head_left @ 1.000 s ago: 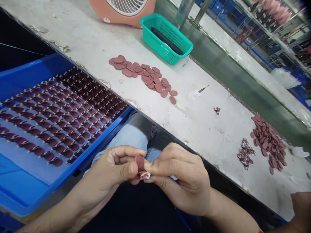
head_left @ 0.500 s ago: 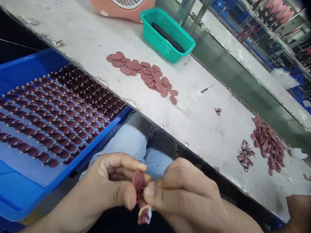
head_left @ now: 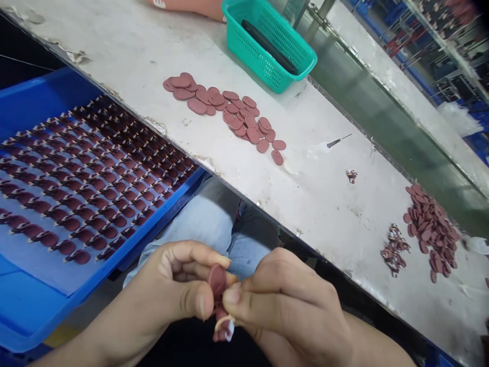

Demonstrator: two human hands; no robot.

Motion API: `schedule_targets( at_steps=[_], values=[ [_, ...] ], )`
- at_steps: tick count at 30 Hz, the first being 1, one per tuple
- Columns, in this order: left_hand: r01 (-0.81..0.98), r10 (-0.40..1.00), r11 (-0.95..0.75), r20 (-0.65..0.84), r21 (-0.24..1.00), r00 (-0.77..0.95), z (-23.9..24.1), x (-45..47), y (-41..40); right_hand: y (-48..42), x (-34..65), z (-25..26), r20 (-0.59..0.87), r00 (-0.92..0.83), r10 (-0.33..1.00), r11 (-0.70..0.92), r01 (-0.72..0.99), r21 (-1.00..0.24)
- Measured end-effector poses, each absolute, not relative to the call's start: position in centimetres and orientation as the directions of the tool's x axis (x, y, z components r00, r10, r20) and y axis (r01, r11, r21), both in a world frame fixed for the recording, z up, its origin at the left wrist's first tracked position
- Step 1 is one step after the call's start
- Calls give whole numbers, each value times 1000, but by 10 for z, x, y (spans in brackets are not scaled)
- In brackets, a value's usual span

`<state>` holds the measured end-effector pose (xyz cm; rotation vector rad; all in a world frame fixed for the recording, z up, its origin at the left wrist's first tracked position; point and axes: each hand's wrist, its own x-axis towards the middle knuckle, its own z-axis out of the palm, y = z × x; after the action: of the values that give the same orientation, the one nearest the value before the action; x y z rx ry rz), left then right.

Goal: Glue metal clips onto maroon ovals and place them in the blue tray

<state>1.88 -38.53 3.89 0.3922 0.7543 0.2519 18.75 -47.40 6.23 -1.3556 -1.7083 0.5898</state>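
Note:
Between my two hands, over my lap, is a small maroon figurine (head_left: 217, 281) with an oval disc at its top and a white and tan detail at its lower end. My left hand (head_left: 179, 290) pinches the disc from the left with thumb and fingers. From the other side my right hand (head_left: 282, 300) presses thumb and forefinger on the middle of the piece, hiding part of it. Loose maroon oval discs (head_left: 252, 135) lie on the white table (head_left: 317, 204) beyond the hands.
At the left, a blue tray (head_left: 26, 316) holds rows of similar maroon pieces on a sheet. Farther back stands a green basket (head_left: 267, 71) with a black object inside. A thin dark tool (head_left: 334, 143), small figure parts (head_left: 395, 251) and a maroon disc heap (head_left: 431, 224) lie to the right.
The view has shifted slightly, so the table items sit a little differently in it. Both hands keep their grip on the figurine, with only a slight shift.

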Motion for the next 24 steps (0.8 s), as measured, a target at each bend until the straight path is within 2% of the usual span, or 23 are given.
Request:
schedule_targets(
  at_steps=[3,10,24],
  values=[
    [-110,391,893,-629,437,672,26,21,-385,-465,188,54,378,-52,924,350,508,-787],
    [-111,354,927,-736,358,577,3,23,-385,-454,194,34,285,-5,959,255,461,-850],
    [-168,390,917,-728,362,564,4,21,-388,-453,191,33,310,-24,950,286,459,-841]
  ],
)
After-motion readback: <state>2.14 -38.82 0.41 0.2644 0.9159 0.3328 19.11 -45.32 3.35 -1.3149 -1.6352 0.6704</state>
